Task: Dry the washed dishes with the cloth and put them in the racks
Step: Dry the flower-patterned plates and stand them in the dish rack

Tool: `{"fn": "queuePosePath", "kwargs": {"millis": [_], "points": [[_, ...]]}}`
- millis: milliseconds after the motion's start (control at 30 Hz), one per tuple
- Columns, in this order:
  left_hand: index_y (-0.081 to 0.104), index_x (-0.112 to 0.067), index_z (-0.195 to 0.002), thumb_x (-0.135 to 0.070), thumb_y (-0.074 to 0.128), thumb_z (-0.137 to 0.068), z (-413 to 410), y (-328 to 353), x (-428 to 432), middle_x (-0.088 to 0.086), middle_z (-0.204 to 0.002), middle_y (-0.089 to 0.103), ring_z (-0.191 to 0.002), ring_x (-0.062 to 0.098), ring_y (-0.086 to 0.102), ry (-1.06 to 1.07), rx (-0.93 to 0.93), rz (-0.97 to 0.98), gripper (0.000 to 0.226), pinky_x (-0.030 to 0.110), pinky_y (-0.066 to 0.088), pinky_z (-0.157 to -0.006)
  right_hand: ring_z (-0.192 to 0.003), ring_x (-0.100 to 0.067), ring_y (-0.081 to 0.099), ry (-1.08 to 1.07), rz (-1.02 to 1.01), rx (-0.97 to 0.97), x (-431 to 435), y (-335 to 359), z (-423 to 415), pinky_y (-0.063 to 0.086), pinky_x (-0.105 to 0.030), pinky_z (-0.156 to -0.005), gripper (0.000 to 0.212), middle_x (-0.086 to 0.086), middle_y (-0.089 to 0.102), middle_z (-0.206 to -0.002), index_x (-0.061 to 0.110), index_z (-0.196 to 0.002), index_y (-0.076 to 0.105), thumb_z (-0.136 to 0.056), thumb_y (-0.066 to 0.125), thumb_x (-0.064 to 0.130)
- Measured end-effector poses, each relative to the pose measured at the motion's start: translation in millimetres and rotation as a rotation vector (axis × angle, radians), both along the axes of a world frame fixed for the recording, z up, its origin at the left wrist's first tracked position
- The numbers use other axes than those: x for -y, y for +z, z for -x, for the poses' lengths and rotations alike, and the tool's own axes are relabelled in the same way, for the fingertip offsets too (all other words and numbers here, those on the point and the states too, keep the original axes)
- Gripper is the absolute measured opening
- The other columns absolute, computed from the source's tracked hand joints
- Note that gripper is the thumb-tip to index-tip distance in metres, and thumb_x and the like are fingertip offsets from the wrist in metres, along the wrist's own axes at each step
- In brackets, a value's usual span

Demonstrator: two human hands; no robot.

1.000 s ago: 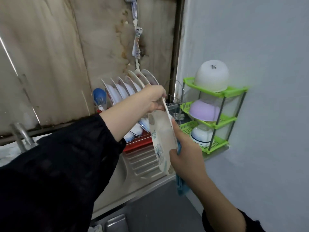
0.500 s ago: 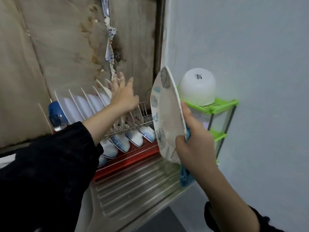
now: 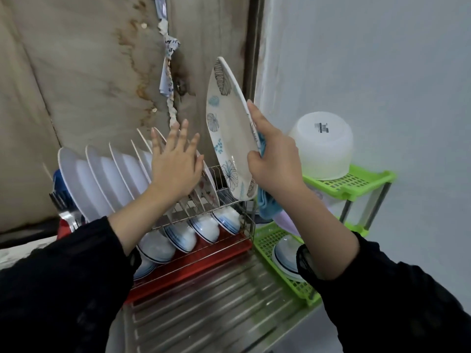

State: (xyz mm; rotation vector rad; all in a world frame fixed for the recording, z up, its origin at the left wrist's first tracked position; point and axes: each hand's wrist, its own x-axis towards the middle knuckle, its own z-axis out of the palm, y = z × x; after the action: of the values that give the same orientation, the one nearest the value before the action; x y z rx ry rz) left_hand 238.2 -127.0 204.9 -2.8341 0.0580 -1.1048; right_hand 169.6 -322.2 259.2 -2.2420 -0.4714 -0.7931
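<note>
My right hand (image 3: 274, 159) grips a leaf-patterned oval plate (image 3: 228, 133) on edge, upright, just above the right end of the wire dish rack (image 3: 229, 192). A blue cloth (image 3: 266, 205) is bunched under the same hand, behind the plate. My left hand (image 3: 174, 161) has its fingers straight and spread, pressing against the rightmost white plates (image 3: 107, 179) standing in the rack's upper tier. Blue-rimmed bowls (image 3: 204, 228) lie tilted in the lower tier over a red drip tray (image 3: 204, 266).
A green three-tier shelf (image 3: 354, 182) stands at the right with an upturned white bowl (image 3: 322, 143) on top, a lilac bowl and a blue-rimmed bowl (image 3: 285, 256) below. Forks (image 3: 63, 207) stand at the rack's left. The ribbed steel drainboard (image 3: 216, 309) lies in front.
My right hand has lifted the patterned plate higher and nearer the rack. My left hand, which let go of the plate a second ago, now spreads flat against the racked plates.
</note>
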Motion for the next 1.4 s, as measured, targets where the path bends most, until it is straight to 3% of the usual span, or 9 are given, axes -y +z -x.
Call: {"fn": "queuePosePath", "kwargs": {"millis": [200, 367, 533, 733, 867, 1033, 1167, 1267, 1400], "points": [[0.041, -0.011, -0.146, -0.044, 0.009, -0.094, 0, -4, 1, 0.014, -0.154, 0.035, -0.144, 0.027, 0.031, 0.041, 0.024, -0.053, 0.069, 0.051, -0.012, -0.115, -0.098, -0.032, 0.063, 0.015, -0.020, -0.024, -8, -10, -55, 0.054, -0.045, -0.077, 0.087, -0.010, 0.064, -0.126, 0.041, -0.152, 0.026, -0.078, 0.047, 0.000], [0.046, -0.007, -0.143, -0.041, 0.018, -0.095, -3, -8, 0, 0.017, -0.147, 0.046, -0.137, 0.030, 0.042, 0.045, 0.057, -0.069, 0.064, 0.052, -0.007, -0.115, -0.076, -0.028, 0.059, 0.054, 0.018, -0.074, -23, -32, -92, 0.048, -0.037, -0.066, 0.085, -0.009, 0.069, -0.095, 0.036, -0.153, 0.027, -0.079, 0.050, 0.001], [0.050, -0.007, -0.140, -0.041, 0.022, -0.096, -3, -9, -4, 0.017, -0.144, 0.049, -0.133, 0.031, 0.047, 0.044, 0.084, -0.087, 0.062, 0.053, -0.004, -0.116, -0.066, -0.020, 0.048, 0.072, -0.029, 0.004, -26, -59, -112, 0.032, -0.029, -0.058, 0.085, -0.003, 0.058, -0.084, 0.036, -0.153, 0.028, -0.076, 0.048, 0.005], [0.050, -0.008, -0.140, -0.042, 0.022, -0.096, -3, -10, -3, 0.017, -0.144, 0.049, -0.132, 0.030, 0.049, 0.061, 0.086, -0.110, 0.062, 0.054, -0.001, -0.116, -0.095, -0.012, 0.056, 0.137, -0.078, 0.079, -29, -93, -113, 0.039, -0.020, -0.073, 0.080, -0.001, 0.065, -0.118, 0.033, -0.150, 0.035, -0.078, 0.052, 0.002], [0.051, -0.008, -0.139, -0.042, 0.024, -0.097, -3, -11, -6, 0.017, -0.143, 0.050, -0.129, 0.031, 0.052, 0.053, 0.110, -0.113, 0.060, 0.055, 0.003, -0.116, -0.100, -0.007, 0.055, 0.111, -0.176, 0.190, -30, -113, -114, 0.041, -0.013, -0.078, 0.083, 0.006, 0.063, -0.123, 0.032, -0.147, 0.038, -0.073, 0.052, -0.001], [0.052, -0.008, -0.138, -0.041, 0.026, -0.097, -4, -12, -7, 0.018, -0.141, 0.052, -0.127, 0.031, 0.054, 0.038, 0.135, -0.115, 0.058, 0.055, 0.007, -0.116, -0.117, 0.014, 0.047, 0.113, -0.300, 0.289, -23, -127, -110, 0.039, -0.009, -0.094, 0.081, 0.034, 0.039, -0.134, 0.025, -0.147, 0.034, -0.074, 0.051, -0.007], [0.052, -0.008, -0.138, -0.042, 0.024, -0.098, -5, -12, -6, 0.017, -0.141, 0.052, -0.127, 0.031, 0.054, 0.037, 0.121, -0.104, 0.060, 0.055, 0.008, -0.116, -0.116, 0.011, 0.050, 0.151, -0.300, 0.306, -22, -127, -110, 0.042, -0.011, -0.095, 0.084, 0.021, 0.050, -0.134, 0.024, -0.148, 0.036, -0.073, 0.051, -0.010], [0.050, -0.008, -0.139, -0.042, 0.022, -0.098, -5, -12, -6, 0.016, -0.142, 0.051, -0.127, 0.030, 0.053, 0.045, 0.117, -0.107, 0.061, 0.054, 0.007, -0.116, -0.098, -0.007, 0.058, 0.139, -0.243, 0.298, -28, -126, -113, 0.050, -0.025, -0.080, 0.085, 0.001, 0.063, -0.123, 0.028, -0.148, 0.036, -0.072, 0.053, -0.007], [0.048, -0.008, -0.141, -0.043, 0.020, -0.098, -5, -12, -9, 0.016, -0.143, 0.050, -0.128, 0.029, 0.052, 0.049, 0.106, -0.112, 0.062, 0.055, 0.007, -0.116, -0.088, -0.015, 0.055, 0.099, -0.192, 0.260, -37, -125, -121, 0.047, -0.029, -0.070, 0.080, -0.001, 0.063, -0.121, 0.023, -0.147, 0.042, -0.072, 0.053, -0.003]]}}
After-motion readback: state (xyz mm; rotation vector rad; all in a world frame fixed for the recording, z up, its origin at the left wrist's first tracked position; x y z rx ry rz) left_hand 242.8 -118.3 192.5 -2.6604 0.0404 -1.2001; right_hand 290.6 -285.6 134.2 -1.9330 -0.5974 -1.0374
